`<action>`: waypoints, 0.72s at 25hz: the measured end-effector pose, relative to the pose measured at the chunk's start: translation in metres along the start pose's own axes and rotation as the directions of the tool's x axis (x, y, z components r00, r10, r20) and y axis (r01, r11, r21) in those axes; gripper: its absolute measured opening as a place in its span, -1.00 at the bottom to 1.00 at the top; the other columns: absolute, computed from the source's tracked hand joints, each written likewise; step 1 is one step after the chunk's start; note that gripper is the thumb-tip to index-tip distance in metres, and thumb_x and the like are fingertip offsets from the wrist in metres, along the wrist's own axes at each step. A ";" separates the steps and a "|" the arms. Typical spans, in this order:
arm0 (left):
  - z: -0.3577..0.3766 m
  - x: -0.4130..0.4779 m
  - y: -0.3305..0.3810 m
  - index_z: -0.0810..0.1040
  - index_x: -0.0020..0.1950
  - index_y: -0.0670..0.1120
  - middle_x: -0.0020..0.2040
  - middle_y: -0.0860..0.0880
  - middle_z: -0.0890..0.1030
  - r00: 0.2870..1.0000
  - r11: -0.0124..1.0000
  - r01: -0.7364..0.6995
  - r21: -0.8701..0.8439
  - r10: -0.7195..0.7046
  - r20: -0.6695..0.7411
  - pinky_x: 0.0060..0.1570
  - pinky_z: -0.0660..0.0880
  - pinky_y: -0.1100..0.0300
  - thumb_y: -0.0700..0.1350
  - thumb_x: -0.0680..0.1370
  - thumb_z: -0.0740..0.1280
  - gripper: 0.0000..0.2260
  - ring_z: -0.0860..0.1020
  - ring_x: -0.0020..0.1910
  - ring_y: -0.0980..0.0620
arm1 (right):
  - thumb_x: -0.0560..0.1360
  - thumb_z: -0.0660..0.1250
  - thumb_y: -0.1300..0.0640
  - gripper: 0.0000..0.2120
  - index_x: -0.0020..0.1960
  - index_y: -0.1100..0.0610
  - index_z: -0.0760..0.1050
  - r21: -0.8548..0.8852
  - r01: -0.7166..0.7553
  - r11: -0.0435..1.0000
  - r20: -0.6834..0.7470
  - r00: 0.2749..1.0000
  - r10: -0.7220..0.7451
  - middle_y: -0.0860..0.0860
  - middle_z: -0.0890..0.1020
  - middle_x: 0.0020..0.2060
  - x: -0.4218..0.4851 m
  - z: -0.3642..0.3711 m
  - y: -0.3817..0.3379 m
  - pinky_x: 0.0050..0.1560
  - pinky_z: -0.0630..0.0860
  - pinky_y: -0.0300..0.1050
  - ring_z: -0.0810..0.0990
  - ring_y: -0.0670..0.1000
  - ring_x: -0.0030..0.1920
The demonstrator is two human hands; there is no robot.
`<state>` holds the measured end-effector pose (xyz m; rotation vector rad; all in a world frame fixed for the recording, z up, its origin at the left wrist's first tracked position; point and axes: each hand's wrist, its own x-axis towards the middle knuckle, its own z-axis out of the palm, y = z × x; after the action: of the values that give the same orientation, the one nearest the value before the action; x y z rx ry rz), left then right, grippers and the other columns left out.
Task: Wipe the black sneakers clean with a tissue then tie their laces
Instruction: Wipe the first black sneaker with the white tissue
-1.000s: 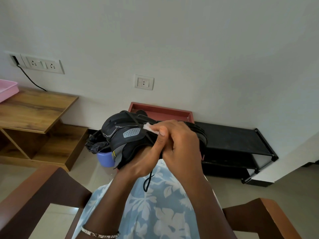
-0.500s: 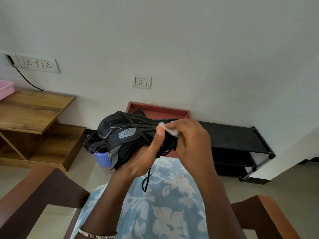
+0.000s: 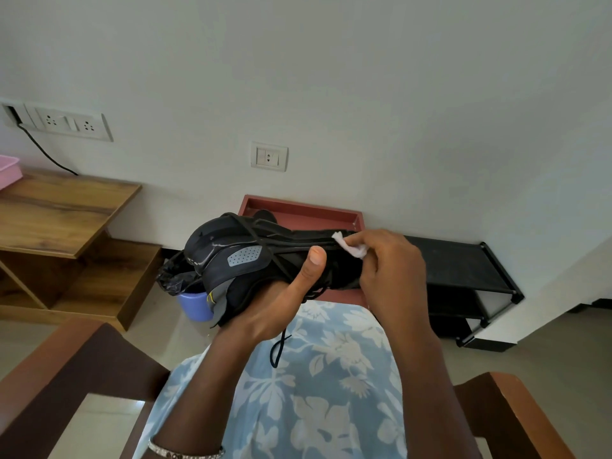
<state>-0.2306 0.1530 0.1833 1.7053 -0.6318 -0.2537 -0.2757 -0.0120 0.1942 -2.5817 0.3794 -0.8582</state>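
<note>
Black shoe rack (image 3: pixel 463 263) against wall; black sneaker (image 3: pixel 231 256) held on its side above lap, in front of rack; left hand (image 3: pixel 275 313) grips it from below, thumb curled over its side; right hand (image 3: pixel 390 276) pinches white tissue (image 3: pixel 351 246) against sneaker's right end; lace (image 3: pixel 278 349) dangles below.

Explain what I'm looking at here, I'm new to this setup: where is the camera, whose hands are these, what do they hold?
There is no machine: a person wears one camera on the head, looking down at their own hands. The left hand grips a black sneaker from below. The right hand pinches a white tissue against the sneaker. One lace dangles over the lap. Behind stand a black shoe rack and a wooden shelf.
</note>
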 end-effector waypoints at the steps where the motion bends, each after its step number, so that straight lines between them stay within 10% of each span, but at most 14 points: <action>1: 0.000 0.000 0.001 0.45 0.05 0.61 0.13 0.51 0.53 1.000 1.000 0.005 0.002 -0.005 -0.009 0.35 0.28 0.36 0.61 0.36 0.02 -0.62 0.42 0.25 0.46 | 0.45 0.29 0.42 -0.65 0.07 0.09 0.69 -0.013 0.011 1.000 -0.015 1.000 -0.011 -0.01 0.71 -0.03 0.000 -0.001 0.000 -0.02 0.50 -0.11 0.61 0.08 0.02; 8: 0.002 -0.005 0.007 0.54 0.04 0.27 -0.01 0.26 0.65 0.999 0.997 -0.036 -0.062 0.034 -0.021 0.13 0.45 0.40 0.46 0.47 0.11 -0.61 0.57 0.12 0.36 | 0.50 0.30 0.36 -0.68 0.12 0.09 0.70 0.479 0.364 0.799 0.007 0.908 -0.418 -0.08 0.73 0.04 -0.005 0.003 -0.047 0.19 0.52 -0.15 0.64 -0.08 0.12; 14: -0.006 -0.001 0.001 0.44 0.16 0.54 0.26 0.44 0.49 0.999 1.000 0.010 0.001 -0.010 -0.032 0.50 0.20 0.16 0.65 0.32 -0.01 -0.48 0.36 0.37 0.39 | 0.48 0.38 0.36 -0.67 0.06 -0.02 0.70 0.087 -0.010 0.996 -0.051 0.999 0.015 -0.02 0.69 -0.06 0.013 -0.009 0.002 0.05 0.57 -0.01 0.60 0.00 -0.02; 18: 0.000 -0.003 0.009 0.40 0.07 0.63 0.16 0.57 0.46 1.000 1.000 -0.020 0.019 0.020 0.004 0.38 0.23 0.36 0.63 0.34 -0.01 -0.60 0.36 0.29 0.50 | 0.48 0.41 0.31 -0.72 0.03 -0.03 0.70 0.255 0.029 0.966 -0.006 1.000 -0.029 -0.16 0.72 -0.10 0.009 -0.008 -0.018 -0.01 0.63 -0.05 0.67 -0.13 -0.07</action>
<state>-0.2359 0.1536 0.1915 1.7163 -0.6558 -0.2371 -0.2711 -0.0016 0.2125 -2.3531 0.2156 -0.8591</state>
